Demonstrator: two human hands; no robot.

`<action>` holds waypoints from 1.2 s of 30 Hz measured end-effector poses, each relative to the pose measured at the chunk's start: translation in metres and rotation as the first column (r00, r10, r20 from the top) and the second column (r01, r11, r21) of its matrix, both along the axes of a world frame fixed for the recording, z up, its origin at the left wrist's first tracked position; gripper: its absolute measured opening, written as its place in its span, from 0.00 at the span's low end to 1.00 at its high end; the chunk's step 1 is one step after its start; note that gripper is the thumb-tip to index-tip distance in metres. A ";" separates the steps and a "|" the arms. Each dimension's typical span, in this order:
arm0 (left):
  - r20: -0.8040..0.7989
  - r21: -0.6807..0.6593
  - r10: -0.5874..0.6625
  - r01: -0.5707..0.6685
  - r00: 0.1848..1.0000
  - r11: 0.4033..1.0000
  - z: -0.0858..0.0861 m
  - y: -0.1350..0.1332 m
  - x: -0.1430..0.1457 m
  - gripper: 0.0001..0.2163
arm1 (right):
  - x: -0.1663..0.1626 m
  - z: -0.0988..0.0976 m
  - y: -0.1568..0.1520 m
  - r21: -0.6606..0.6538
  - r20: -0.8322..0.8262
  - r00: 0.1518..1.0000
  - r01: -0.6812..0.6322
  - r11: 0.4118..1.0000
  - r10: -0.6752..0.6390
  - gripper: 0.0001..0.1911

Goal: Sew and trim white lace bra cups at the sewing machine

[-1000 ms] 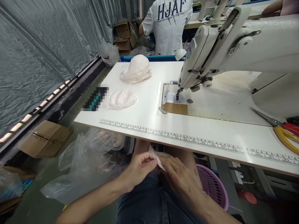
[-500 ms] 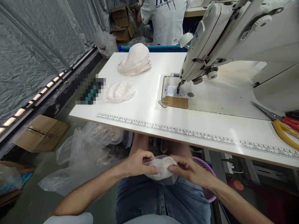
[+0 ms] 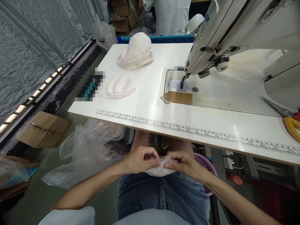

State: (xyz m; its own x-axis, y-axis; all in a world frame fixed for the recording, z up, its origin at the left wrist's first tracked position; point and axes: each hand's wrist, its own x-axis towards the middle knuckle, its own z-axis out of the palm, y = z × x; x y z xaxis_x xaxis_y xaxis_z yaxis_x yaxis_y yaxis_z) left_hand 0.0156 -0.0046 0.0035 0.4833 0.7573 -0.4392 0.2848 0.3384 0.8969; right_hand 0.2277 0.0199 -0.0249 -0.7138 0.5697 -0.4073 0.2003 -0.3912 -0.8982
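Note:
Over my lap, both hands are closed on a small white lace cloth piece [image 3: 158, 171], sheer at its edge. My left hand [image 3: 143, 160] pinches its left upper edge between thumb and fingers. From the other side, my right hand [image 3: 184, 164] grips it with the thumb pressed on top. The fingers hide part of the cloth. Beyond them on the white sewing table lie a white lace hat [image 3: 120, 87], flattened, and a taller off-white fabric hat [image 3: 138, 51] with its crown up.
A sewing machine [image 3: 217, 53] stands on the right of the table [image 3: 145, 109], which has a printed ruler along its front edge. Scissors [image 3: 290, 123] lie at far right. Clear plastic bags [image 3: 82, 159] and a cardboard box [image 3: 44, 129] are on the left floor. A purple basket [image 3: 206, 164] is below the table.
My left hand has turned and drawn its fingers in at the cloth's upper edge. The cloth now sits slightly higher and looks more folded. The camera view has shifted a little.

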 end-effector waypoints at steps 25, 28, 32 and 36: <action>0.018 -0.071 -0.190 0.191 0.982 0.979 -0.013 -0.001 -0.008 0.09 | 0.032 -0.004 0.001 -0.096 0.049 0.997 -0.050 0.994 0.055 0.15; 0.012 -0.065 -0.212 0.213 0.977 0.975 -0.010 0.000 -0.009 0.08 | 0.030 -0.003 0.002 -0.110 0.032 0.996 -0.080 0.991 0.084 0.16; 0.062 -0.083 -0.231 0.235 0.971 0.968 -0.008 0.000 -0.006 0.13 | 0.022 -0.004 0.002 -0.091 0.056 0.994 -0.090 0.992 0.095 0.18; 0.087 -0.141 -0.172 0.183 0.981 0.973 -0.016 -0.001 0.000 0.14 | 0.018 -0.002 0.002 -0.095 0.062 0.991 -0.113 0.989 0.120 0.18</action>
State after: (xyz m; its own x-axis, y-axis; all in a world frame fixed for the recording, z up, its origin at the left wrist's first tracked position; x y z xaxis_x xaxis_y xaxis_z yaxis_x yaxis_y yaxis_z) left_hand 0.0154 -0.0055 -0.0120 0.6393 0.5856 -0.4983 0.2875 0.4190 0.8613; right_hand 0.2454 0.0224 -0.0265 -0.7421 0.4428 -0.5032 0.3084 -0.4409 -0.8429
